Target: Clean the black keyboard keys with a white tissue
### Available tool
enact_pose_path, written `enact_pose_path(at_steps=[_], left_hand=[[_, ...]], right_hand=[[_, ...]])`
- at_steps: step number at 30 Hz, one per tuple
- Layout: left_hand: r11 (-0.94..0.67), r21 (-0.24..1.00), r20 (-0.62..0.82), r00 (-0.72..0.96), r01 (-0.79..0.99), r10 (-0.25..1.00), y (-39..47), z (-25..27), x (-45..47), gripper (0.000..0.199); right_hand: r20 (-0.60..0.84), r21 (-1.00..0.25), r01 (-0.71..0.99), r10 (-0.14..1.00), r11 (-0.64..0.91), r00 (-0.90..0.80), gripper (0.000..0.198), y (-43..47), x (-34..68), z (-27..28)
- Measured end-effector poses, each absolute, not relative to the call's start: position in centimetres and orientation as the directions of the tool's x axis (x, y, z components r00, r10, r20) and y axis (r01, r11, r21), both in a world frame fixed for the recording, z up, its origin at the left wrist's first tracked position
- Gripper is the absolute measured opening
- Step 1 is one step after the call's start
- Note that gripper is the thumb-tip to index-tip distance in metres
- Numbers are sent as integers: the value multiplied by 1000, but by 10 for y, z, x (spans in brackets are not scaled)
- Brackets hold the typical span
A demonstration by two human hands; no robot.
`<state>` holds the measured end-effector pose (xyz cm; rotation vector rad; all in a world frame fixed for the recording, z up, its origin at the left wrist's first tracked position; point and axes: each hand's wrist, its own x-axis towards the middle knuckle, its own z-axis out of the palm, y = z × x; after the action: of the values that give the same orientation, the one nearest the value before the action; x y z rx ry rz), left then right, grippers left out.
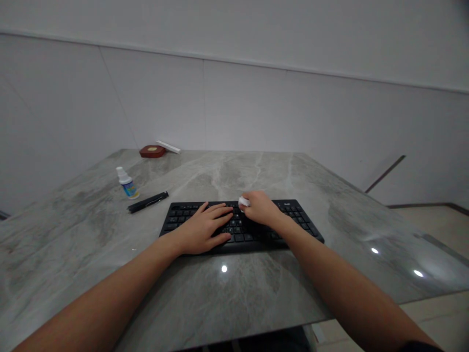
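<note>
So, a black keyboard [240, 238] sits on the gray marbled tabletop [242, 293], right in front of the person. Left hand [201, 231] is pretty much flat on its left half, fingers spread over the keys, not gripping anything. Right hand [261, 209] is curled up tight, pinching a small white wad [243, 201] near the keyboard's back edge; tissue or cloth, can't tell which. Off to the left there's a black pen-like thing [148, 202] with a little white-topped bottle [128, 185] just beside it. Further back: a reddish-brown case [151, 152] by a white strip [170, 147].
</note>
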<state>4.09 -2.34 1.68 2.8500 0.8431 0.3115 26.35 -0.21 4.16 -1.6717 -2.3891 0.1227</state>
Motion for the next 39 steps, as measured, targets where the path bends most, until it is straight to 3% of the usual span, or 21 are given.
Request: enact_pose_path(at_steps=[4, 8, 14, 31, 35, 39], left_hand=[[-827, 192, 144, 818, 529, 557, -24, 17, 42, 54], [-831, 200, 160, 819, 520, 551, -24, 16, 41, 54], [-832, 213, 170, 819, 512, 547, -24, 17, 41, 53], [-836, 203, 156, 826, 510, 542, -25, 18, 41, 49], [-830, 223, 159, 821, 511, 548, -25, 17, 41, 48], [-835, 232, 181, 821, 500, 542, -24, 16, 41, 47]], right_hand=[[111, -263, 812, 852, 521, -511, 10, -1, 277, 46], [87, -349, 738, 805, 577, -587, 13, 0, 284, 48], [169, -326, 671, 739, 666, -652, 20, 0, 277, 45], [153, -299, 656, 714, 693, -683, 27, -3, 276, 48], [113, -293, 679, 730, 673, -674, 20, -1, 280, 48], [164, -296, 670, 727, 681, -667, 15, -2, 276, 45]])
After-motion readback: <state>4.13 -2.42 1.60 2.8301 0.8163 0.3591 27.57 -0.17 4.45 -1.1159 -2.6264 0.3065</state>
